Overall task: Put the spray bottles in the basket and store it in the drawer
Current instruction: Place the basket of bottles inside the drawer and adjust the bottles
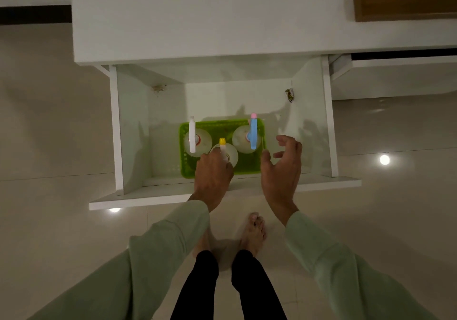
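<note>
A green plastic basket (188,168) rests on the floor of the pulled-out white drawer (116,131). Three clear spray bottles stand upright in it: one with a white head (192,134) at the left, one with a yellow nozzle (222,142) in the middle front, and one with a blue head and pink tip (253,132) at the right. My left hand (212,178) reaches over the basket's front edge, its fingers on the yellow-nozzle bottle. Just outside the basket's right end, my right hand (282,168) hovers with fingers spread and nothing in it.
The drawer's front panel (138,202) juts toward my bare feet (254,230) on the tiled floor. A small crumpled wrapper (289,95) lies at the drawer's back right. The white cabinet top (197,22) overhangs the drawer's rear. A second drawer (395,77) stands to the right.
</note>
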